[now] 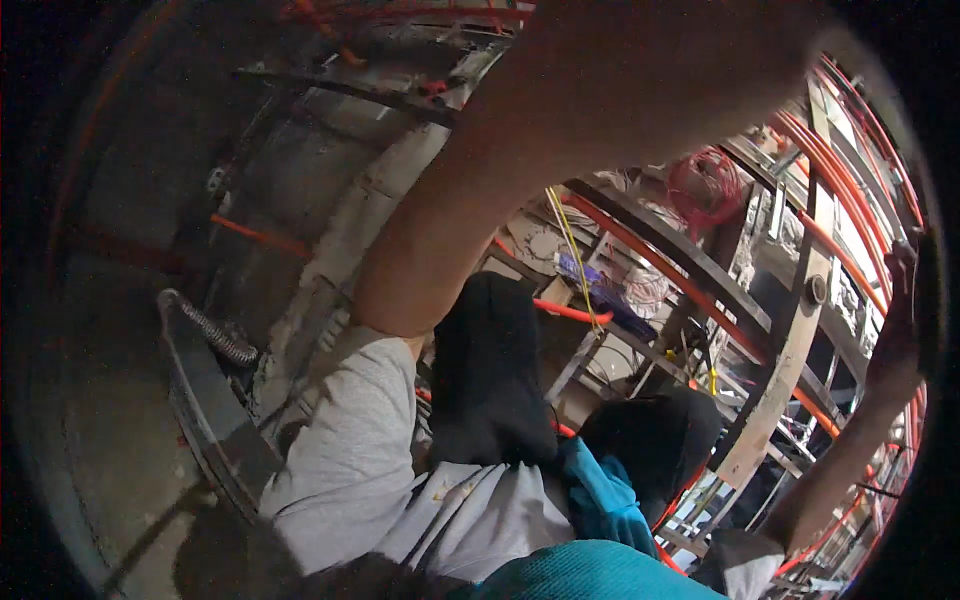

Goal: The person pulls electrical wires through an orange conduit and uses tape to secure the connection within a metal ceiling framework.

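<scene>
My left forearm reaches up and across toward the upper right, large and close. My left hand lies beyond the top edge and is hidden. At the far right rim my right arm is raised, with my right hand beside a bundle of orange conduits. That hand is dark and squeezed by the rim, so its finger closure and any contact with the conduits cannot be made out. Nearest to my right forearm is a long pale beam with a round hole or bolt in it.
Below are dark metal bars, an orange pipe, a coil of red wire, a hanging yellow cord and a purple bag. A ribbed metal hose curves by the left wall. My black-trousered legs are underneath.
</scene>
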`<state>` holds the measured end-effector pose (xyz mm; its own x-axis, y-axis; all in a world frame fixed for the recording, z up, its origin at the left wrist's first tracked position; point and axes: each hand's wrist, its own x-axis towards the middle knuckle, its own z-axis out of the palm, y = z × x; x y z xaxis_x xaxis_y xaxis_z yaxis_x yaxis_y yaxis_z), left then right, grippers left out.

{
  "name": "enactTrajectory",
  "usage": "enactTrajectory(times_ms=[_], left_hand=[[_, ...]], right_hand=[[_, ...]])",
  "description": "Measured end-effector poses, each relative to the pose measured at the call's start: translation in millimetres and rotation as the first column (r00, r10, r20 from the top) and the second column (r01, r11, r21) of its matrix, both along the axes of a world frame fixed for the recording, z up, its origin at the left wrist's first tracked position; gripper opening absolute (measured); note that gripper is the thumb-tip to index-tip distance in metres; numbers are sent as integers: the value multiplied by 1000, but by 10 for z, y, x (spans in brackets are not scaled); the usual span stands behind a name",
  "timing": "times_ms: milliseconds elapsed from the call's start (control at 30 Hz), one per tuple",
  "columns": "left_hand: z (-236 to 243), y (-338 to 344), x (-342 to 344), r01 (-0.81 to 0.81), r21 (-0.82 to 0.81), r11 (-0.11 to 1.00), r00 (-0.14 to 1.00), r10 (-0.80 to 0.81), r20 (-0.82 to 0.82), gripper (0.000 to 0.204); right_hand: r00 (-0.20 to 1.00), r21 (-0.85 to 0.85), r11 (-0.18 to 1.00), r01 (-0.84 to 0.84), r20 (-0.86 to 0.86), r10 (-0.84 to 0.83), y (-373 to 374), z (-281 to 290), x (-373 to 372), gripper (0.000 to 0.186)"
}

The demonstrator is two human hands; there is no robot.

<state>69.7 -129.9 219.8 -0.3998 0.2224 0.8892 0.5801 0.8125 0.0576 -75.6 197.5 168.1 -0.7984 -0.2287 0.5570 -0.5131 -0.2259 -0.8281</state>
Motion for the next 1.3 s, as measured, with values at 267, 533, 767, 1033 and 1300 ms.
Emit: enactTrajectory(times_ms=[267, 533, 767, 1033, 1300], left_hand=[[-65, -488, 538, 76, 594, 801, 945, -248, 213, 49], [-672, -911, 843, -19, 894, 448, 925, -332, 187, 46], [-1067, -1083, 934, -52, 947, 316, 984, -143, 102, 44], [-1182, -2112, 1362, -81, 987, 137, 991, 117, 65, 44], [-1116, -4175, 2078, -156, 982, 104, 978, 155, 139, 42]], right_hand=[[991, 355, 930, -100, -50, 126, -445, -541, 187, 40], [928, 368, 856, -363, 60, 368, -793, -816, 743, 25], [861, 423, 750, -509, 231, 454, -920, -994, 915, 18], [722, 749, 437, -498, 80, 687, -1119, -1024, 1116, 26], [615, 867, 218, -448, 122, 779, -1443, -1667, 1123, 50]])
